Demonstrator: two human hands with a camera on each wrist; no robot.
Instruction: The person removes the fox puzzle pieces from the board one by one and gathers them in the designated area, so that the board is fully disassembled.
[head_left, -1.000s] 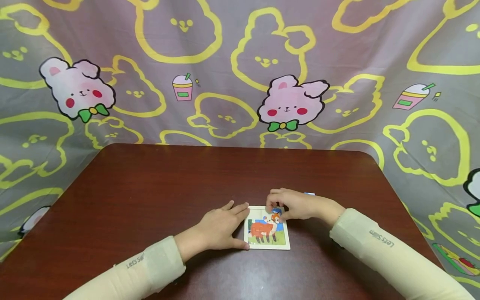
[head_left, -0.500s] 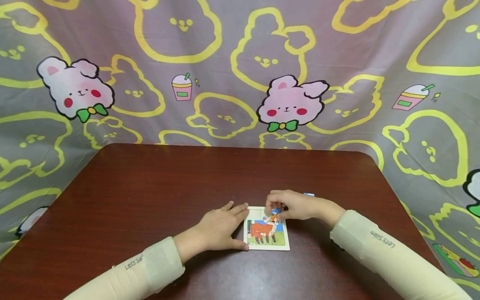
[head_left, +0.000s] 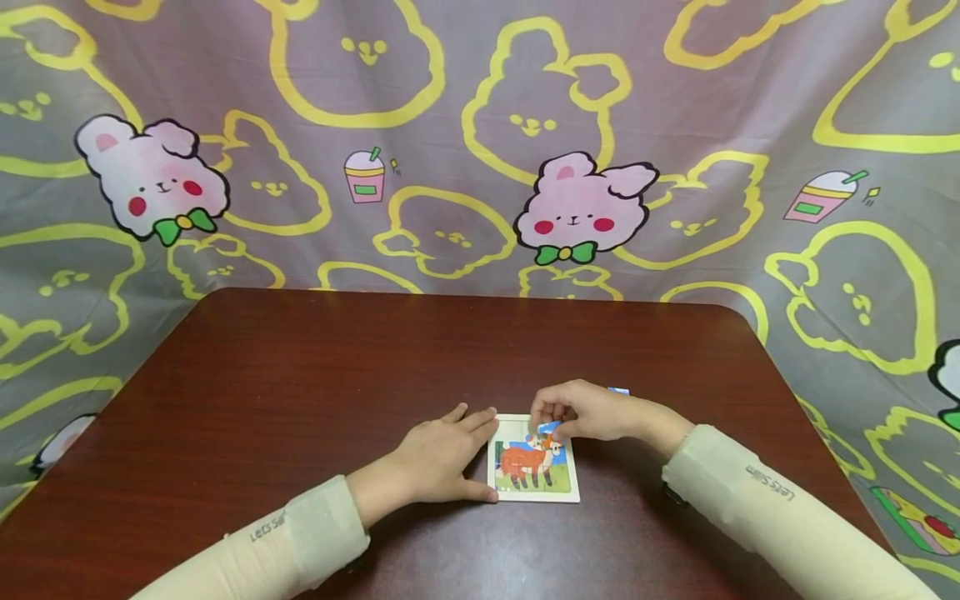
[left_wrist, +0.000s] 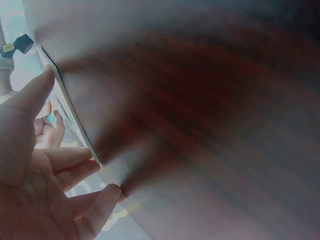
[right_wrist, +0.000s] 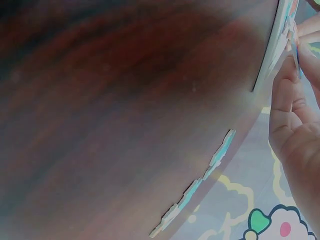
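Note:
A jigsaw puzzle board [head_left: 538, 497] with a pale frame lies on the table, its picture a red-orange fox-like animal on grass. Bare pale backing shows along the upper part. My left hand [head_left: 438, 454] rests at the board's left edge, fingers spread, thumb at the lower left corner and fingertips at the upper left. Over the upper right part, my right hand [head_left: 588, 410] pinches a puzzle piece [head_left: 550, 428] with blue and orange on it. In the right wrist view the piece is seen edge-on, tilted, between thumb and fingers; whether it touches the board is unclear.
Behind the right hand, a loose blue-and-white puzzle piece [head_left: 618, 391] lies mostly hidden. The right wrist view shows loose pieces [right_wrist: 190, 192] flat on the table. The dark red wooden table [head_left: 360, 358] ends at a patterned cloth [head_left: 450, 142].
The puzzle piece in my right hand has turned and tilted, showing more of its face, and shifted slightly left. My left hand and the board have hardly moved.

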